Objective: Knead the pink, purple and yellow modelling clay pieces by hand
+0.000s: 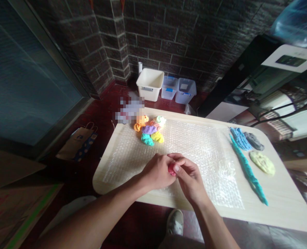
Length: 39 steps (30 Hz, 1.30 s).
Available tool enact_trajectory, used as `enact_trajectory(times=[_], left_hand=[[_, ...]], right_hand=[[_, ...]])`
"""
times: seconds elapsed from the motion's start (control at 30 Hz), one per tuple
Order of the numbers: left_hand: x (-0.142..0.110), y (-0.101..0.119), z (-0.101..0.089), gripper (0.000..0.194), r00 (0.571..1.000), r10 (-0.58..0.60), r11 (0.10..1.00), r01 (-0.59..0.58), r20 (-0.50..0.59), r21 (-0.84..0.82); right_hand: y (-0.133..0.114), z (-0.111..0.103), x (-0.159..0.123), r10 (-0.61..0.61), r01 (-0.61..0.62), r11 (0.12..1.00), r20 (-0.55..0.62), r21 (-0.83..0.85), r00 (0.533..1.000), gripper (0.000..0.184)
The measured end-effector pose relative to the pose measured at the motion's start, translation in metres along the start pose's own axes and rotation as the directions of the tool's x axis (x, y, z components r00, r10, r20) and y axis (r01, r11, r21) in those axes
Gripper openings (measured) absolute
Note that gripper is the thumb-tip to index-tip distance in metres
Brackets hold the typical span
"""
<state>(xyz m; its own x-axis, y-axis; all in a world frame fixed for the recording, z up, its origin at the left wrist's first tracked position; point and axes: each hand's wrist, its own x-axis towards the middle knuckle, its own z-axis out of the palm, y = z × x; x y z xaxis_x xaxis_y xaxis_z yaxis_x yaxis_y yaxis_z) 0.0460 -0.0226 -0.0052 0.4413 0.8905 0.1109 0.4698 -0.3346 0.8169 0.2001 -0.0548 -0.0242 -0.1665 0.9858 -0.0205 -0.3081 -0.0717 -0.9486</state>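
My left hand (157, 171) and my right hand (188, 178) meet over the near part of a bubble wrap sheet (200, 145) on a pale wooden table (285, 207). Both are closed around a small red-pink lump of clay (171, 169), pinched between the fingers of both hands. A pile of coloured clay lumps (150, 130), orange, purple, yellow, teal and pale green, lies at the far left of the sheet.
On the table's right lie a long teal clay strip (249, 171), a blue piece (240, 138), a grey piece (254, 141) and a yellow-green flat piece (262, 162). Plastic bins (150, 84) stand by the brick wall. A paper bag (78, 143) sits on the floor at left.
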Motion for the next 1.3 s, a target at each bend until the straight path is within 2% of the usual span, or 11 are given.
enact_trajectory(times=[0.07, 0.17, 0.27, 0.47, 0.63, 0.8, 0.87, 1.0, 1.13, 1.2, 1.3], left_hand=[[-0.001, 0.001, 0.001, 0.015, 0.999, -0.009, 0.999, 0.011, -0.041, 0.051], [-0.002, 0.002, 0.002, 0.017, 0.998, -0.008, 0.997, 0.013, -0.068, 0.070], [-0.001, 0.001, 0.002, 0.019, 0.996, 0.002, 0.998, 0.003, -0.088, 0.056], [0.001, 0.000, 0.001, 0.013, 0.995, -0.042, 0.988, 0.027, -0.094, -0.155], [0.003, 0.000, -0.003, 0.008, 0.999, 0.037, 0.906, -0.024, 0.021, -0.423], [0.005, 0.001, -0.007, 0.003, 0.956, 0.031, 0.809, 0.148, 0.292, -0.569], [0.005, 0.001, -0.007, 0.017, 0.942, 0.042, 0.784, 0.175, 0.332, -0.596], [0.003, -0.001, -0.003, 0.035, 0.980, -0.048, 0.847, 0.142, 0.192, -0.513], [0.000, -0.001, 0.003, 0.049, 1.000, 0.026, 0.933, -0.017, 0.018, -0.359], [-0.002, 0.000, 0.003, 0.044, 1.000, 0.011, 0.976, -0.011, -0.002, -0.216], [-0.003, 0.002, 0.001, 0.016, 0.999, -0.041, 0.999, 0.042, -0.017, 0.022]], right_hand=[[0.000, 0.006, 0.000, 0.030, -0.029, 0.999, -0.020, 0.023, 0.999, 0.004], [-0.001, 0.013, -0.001, 0.058, -0.056, 0.997, -0.036, 0.062, 0.998, 0.015], [0.000, 0.014, -0.001, 0.075, -0.068, 0.990, -0.051, 0.121, 0.996, 0.013], [-0.002, 0.007, 0.001, 0.067, -0.076, 0.982, 0.061, 0.173, 0.996, 0.025], [-0.007, 0.004, 0.002, 0.065, -0.070, 0.995, 0.081, 0.073, 0.995, 0.018], [-0.011, -0.002, -0.001, 0.044, -0.040, 0.998, 0.095, -0.038, 0.994, 0.019], [-0.011, -0.006, -0.001, 0.038, -0.031, 0.996, 0.091, -0.084, 0.995, 0.018], [-0.004, -0.013, 0.002, -0.022, 0.017, 0.997, -0.070, -0.069, 0.997, 0.012], [-0.001, -0.007, 0.004, -0.066, 0.059, 0.997, -0.135, -0.059, 0.989, 0.013], [-0.003, 0.000, 0.003, -0.052, 0.044, 0.996, -0.104, -0.080, 0.993, 0.014], [-0.004, 0.007, 0.001, 0.002, -0.003, 1.000, -0.058, -0.028, 0.998, 0.013]])
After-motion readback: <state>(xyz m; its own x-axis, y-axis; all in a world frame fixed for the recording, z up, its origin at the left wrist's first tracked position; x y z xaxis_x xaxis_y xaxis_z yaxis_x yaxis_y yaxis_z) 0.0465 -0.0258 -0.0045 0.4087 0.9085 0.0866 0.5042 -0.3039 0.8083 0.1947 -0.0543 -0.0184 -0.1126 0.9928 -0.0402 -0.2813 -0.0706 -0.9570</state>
